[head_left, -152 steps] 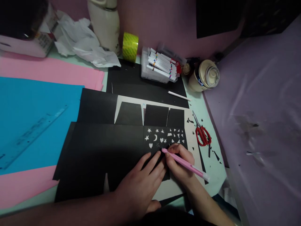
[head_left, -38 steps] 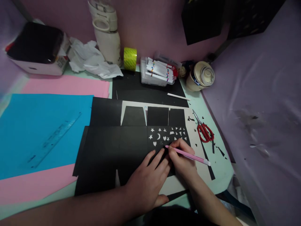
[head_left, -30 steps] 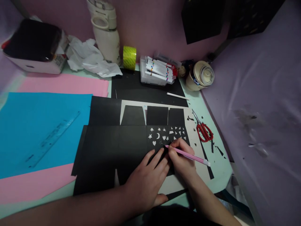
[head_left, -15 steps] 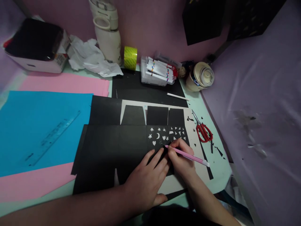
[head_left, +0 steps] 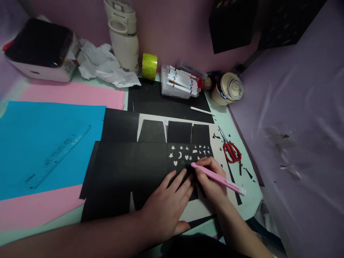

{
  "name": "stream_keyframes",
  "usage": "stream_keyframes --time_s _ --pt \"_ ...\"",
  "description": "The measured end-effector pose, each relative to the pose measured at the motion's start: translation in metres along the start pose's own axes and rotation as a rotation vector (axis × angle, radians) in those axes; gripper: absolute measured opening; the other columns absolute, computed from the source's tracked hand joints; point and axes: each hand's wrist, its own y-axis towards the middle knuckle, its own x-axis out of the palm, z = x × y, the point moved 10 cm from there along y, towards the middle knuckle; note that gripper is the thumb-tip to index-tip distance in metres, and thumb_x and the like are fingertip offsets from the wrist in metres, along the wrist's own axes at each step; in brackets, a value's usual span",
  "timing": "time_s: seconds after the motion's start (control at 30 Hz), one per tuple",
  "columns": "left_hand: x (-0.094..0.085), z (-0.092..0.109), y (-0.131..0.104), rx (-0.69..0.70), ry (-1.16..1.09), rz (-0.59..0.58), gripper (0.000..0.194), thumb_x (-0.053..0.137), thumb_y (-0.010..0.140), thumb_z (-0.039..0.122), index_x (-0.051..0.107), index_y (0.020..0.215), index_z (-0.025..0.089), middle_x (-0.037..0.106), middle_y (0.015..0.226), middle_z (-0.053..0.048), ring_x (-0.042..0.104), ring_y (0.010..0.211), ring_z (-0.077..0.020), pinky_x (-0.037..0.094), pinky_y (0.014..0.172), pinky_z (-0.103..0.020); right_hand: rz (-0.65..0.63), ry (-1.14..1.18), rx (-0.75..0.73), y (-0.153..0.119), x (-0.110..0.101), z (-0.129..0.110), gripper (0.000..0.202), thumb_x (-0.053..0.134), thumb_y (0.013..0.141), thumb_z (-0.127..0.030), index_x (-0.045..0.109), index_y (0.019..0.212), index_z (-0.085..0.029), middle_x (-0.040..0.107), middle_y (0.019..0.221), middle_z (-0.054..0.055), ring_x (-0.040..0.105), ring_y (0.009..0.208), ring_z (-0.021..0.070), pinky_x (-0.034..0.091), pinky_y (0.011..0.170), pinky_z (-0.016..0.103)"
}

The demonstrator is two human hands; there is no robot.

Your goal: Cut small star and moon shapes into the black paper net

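Note:
A large black card sheet [head_left: 118,165] with cut flaps lies before me, its right panel pierced by small stars, hearts, a moon and triangles. My left hand [head_left: 169,200] lies flat on the card, fingers spread, just below the cut-outs. Between the fingertips of my right hand [head_left: 212,179] is a slim pink craft knife [head_left: 219,177] with a whitish end. Its tip points left, close to the card under the small heart; I cannot tell whether it touches. Beneath the card shows a pale board [head_left: 197,211].
Red-handled scissors [head_left: 231,152] and black scraps lie on the right. A clear ruler [head_left: 60,157] rests on blue sheets [head_left: 24,132] at left. Behind stand a marker box [head_left: 174,91], yellow tape roll [head_left: 149,67], white bottle [head_left: 125,50] and crumpled tissue [head_left: 99,64].
My right hand has shifted slightly right, and the craft knife's pink tip has moved a little up and right from the card. My left hand has stayed in place.

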Motion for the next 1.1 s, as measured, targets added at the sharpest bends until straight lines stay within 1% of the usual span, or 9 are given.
stream_keyframes --time_s 0.07,0.13,0.17,0.23,0.33,0.43,0.53,0.8,1.1 --pt "0.001 0.000 0.000 0.000 -0.004 -0.005 0.084 0.042 0.087 0.068 0.034 0.148 0.011 0.030 0.157 -0.013 0.012 0.147 -0.0320 -0.001 0.118 -0.047 -0.095 0.009 0.044 0.006 -0.002 -0.001 0.006 0.065 0.079 -0.023 0.063 0.085 -0.021 0.067 0.082 0.002 0.063 0.075 0.0158 0.051 0.067 0.027" --pt "0.002 0.000 -0.001 -0.002 -0.010 -0.008 0.083 0.043 0.087 0.068 0.035 0.147 0.012 0.030 0.157 -0.013 0.013 0.147 -0.0321 -0.001 0.117 -0.047 -0.219 -0.003 0.116 0.013 0.000 0.004 0.010 0.067 0.080 -0.026 0.067 0.090 -0.022 0.069 0.084 0.002 0.064 0.073 0.0152 0.051 0.064 0.025" --pt "0.003 0.000 -0.001 -0.004 -0.012 -0.009 0.083 0.043 0.087 0.068 0.036 0.147 0.012 0.030 0.157 -0.013 0.012 0.147 -0.0323 -0.001 0.117 -0.047 -0.259 -0.001 0.142 0.017 -0.001 0.007 0.011 0.068 0.080 -0.027 0.068 0.090 -0.022 0.070 0.085 0.002 0.064 0.071 0.0148 0.051 0.062 0.025" --pt "0.003 -0.001 -0.001 -0.011 -0.016 -0.009 0.083 0.044 0.086 0.068 0.037 0.146 0.012 0.030 0.157 -0.012 0.011 0.147 -0.0328 -0.001 0.117 -0.047 -0.309 0.009 0.149 0.024 -0.001 0.012 0.010 0.069 0.079 -0.026 0.069 0.089 -0.022 0.071 0.085 0.001 0.064 0.070 0.0143 0.051 0.061 0.024" --pt "0.003 -0.002 -0.001 -0.018 -0.025 -0.012 0.082 0.046 0.086 0.068 0.037 0.146 0.012 0.031 0.158 -0.011 0.008 0.148 -0.0332 0.000 0.117 -0.046 -0.355 0.003 0.102 0.031 0.004 0.014 0.007 0.066 0.079 -0.020 0.069 0.085 -0.021 0.072 0.083 0.001 0.065 0.073 0.0143 0.051 0.064 0.025" --pt "0.003 -0.002 0.000 -0.017 -0.035 -0.011 0.081 0.046 0.086 0.067 0.037 0.146 0.012 0.031 0.157 -0.012 0.009 0.148 -0.0336 -0.001 0.117 -0.046 -0.380 -0.019 0.065 0.030 0.011 0.015 0.009 0.061 0.078 -0.016 0.068 0.081 -0.020 0.071 0.079 0.000 0.065 0.071 0.0143 0.051 0.063 0.025" --pt "0.003 -0.002 0.001 -0.016 -0.037 -0.002 0.081 0.046 0.086 0.066 0.038 0.146 0.011 0.032 0.157 -0.013 0.009 0.147 -0.0341 -0.003 0.117 -0.046 -0.397 -0.050 0.046 0.026 0.016 0.014 0.011 0.060 0.077 -0.015 0.068 0.081 -0.020 0.072 0.077 0.000 0.065 0.068 0.0141 0.051 0.062 0.024" --pt "0.002 -0.001 0.001 -0.019 -0.033 0.018 0.081 0.050 0.085 0.066 0.041 0.144 0.011 0.033 0.156 -0.012 0.013 0.146 -0.0344 -0.005 0.116 -0.046 -0.402 -0.105 0.020 0.027 0.018 0.008 0.009 0.062 0.076 -0.017 0.070 0.080 -0.020 0.074 0.078 0.002 0.069 0.070 0.0159 0.053 0.061 0.024" --pt "0.001 -0.001 0.001 -0.012 -0.019 0.010 0.080 0.048 0.085 0.066 0.042 0.143 0.011 0.034 0.155 -0.013 0.011 0.146 -0.0350 -0.006 0.116 -0.046 -0.415 -0.092 0.007 0.026 0.019 0.010 0.010 0.063 0.078 -0.016 0.071 0.082 -0.020 0.075 0.080 0.002 0.069 0.071 0.0147 0.053 0.062 0.023"
